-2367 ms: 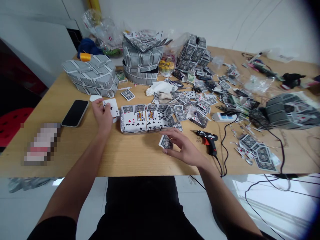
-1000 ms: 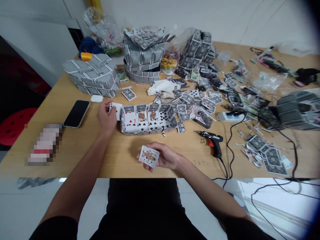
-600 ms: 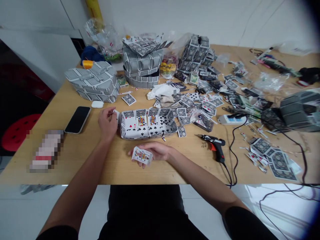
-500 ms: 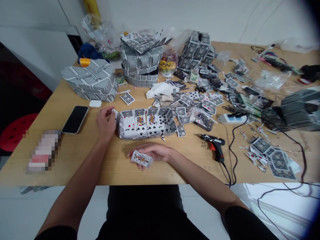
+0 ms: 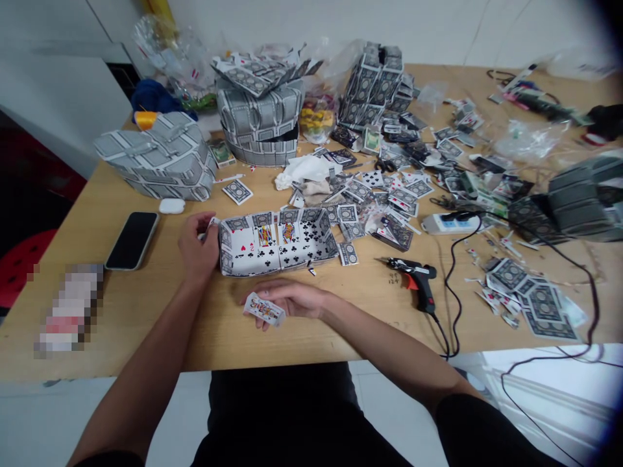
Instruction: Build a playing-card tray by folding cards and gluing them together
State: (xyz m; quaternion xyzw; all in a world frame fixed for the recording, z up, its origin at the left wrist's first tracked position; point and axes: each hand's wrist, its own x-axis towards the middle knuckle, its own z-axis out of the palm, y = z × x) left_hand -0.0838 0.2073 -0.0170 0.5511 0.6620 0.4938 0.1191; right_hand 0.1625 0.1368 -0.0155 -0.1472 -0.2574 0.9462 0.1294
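Note:
My left hand [image 5: 198,245] sits at the left wall of a shallow box built from playing cards [image 5: 272,267], and its fingers pinch a white playing card [image 5: 211,223] seen almost edge-on. Most of that card is hidden by my fingers. The box floor shows face-up cards, including clubs and face cards, and its walls show patterned grey backs. My right hand [image 5: 287,299] lies just in front of the box, shut on a face card [image 5: 264,309] held low over the table, with its picture side up.
A black smartphone [image 5: 132,240] and a white earbud case [image 5: 172,205] lie left of the box. A hot glue gun [image 5: 417,283] with its black cord and a power strip [image 5: 450,224] are to the right. Card scraps, large card-built boxes and a crumpled white tissue [image 5: 304,170] crowd the table behind.
My right hand has taken the card off the table, turned it picture side up and moved left. The card in my left hand has turned edge-on against the box's left wall.

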